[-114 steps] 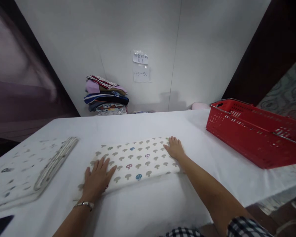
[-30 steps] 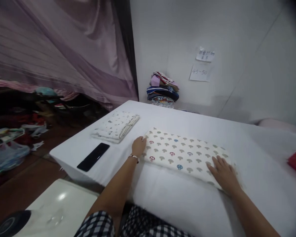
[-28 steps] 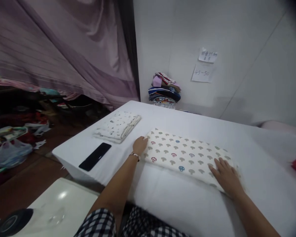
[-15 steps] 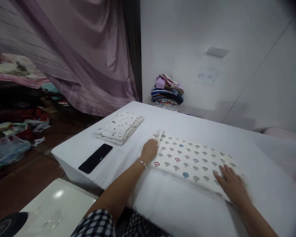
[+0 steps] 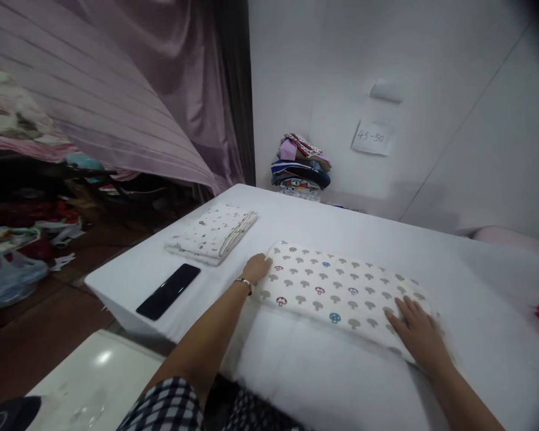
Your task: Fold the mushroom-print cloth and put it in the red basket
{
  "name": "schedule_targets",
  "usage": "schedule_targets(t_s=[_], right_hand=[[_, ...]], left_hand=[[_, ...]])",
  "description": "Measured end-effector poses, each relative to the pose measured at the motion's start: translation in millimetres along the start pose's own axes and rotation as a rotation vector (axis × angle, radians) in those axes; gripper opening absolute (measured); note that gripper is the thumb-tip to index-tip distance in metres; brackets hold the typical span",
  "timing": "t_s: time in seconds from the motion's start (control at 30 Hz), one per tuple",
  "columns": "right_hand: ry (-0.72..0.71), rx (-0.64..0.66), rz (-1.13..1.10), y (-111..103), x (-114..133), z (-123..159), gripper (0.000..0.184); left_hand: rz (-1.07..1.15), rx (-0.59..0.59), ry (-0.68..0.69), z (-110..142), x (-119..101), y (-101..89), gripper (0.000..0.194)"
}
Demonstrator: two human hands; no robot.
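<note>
A white cloth printed with mushrooms (image 5: pixel 317 287) lies as a folded strip along the white-covered table. At its left end my left hand (image 5: pixel 257 267) is closed on the edge, a bracelet at the wrist; part of the fingers is hidden. My right hand (image 5: pixel 417 332) rests flat over the strip's right end, fingers stretched out. To the left sits a second white cloth with small prints (image 5: pixel 213 232), folded into a stack. A black phone (image 5: pixel 169 291) lies in front of that stack, near the table's left edge.
A pile of folded fabrics (image 5: pixel 300 167) stands beyond the table's far edge by the wall. A paper marked 45-50 (image 5: pixel 372 138) hangs there. Mauve curtain (image 5: pixel 161 90) drapes at left, near a plastic bag (image 5: pixel 13 275). A pale surface (image 5: pixel 103 377) is at lower left.
My left hand has moved left with the mushroom cloth's end, and the raised fold there now lies flat. My right hand stays on the right end. The curtain's lower part has shifted.
</note>
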State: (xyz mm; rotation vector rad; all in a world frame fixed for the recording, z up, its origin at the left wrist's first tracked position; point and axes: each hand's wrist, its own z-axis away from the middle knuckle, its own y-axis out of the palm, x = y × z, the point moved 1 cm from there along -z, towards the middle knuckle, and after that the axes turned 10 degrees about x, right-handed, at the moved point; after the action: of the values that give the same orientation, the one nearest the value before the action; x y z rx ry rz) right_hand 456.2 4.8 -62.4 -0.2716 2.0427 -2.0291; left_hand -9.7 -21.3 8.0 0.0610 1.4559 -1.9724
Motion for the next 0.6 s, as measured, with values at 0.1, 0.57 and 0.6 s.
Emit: schedule_targets(t_s=[0.1, 0.57, 0.6], right_hand=[[0.028, 0.023, -0.029, -3, 1, 0, 0.048], [0.041, 0.053, -0.083, -9, -1, 7, 0.053], [0.034, 0.049, -0.085, -9, -2, 8, 0.052]], left_hand=[[-0.002, -0.001, -0.012, 3, -1, -1.5, 0.035], [-0.076, -0.147, -0.072, 56, 20, 13.9, 0.036], [-0.099, -0.15, -0.077, 57, 20, 16.0, 0.037]])
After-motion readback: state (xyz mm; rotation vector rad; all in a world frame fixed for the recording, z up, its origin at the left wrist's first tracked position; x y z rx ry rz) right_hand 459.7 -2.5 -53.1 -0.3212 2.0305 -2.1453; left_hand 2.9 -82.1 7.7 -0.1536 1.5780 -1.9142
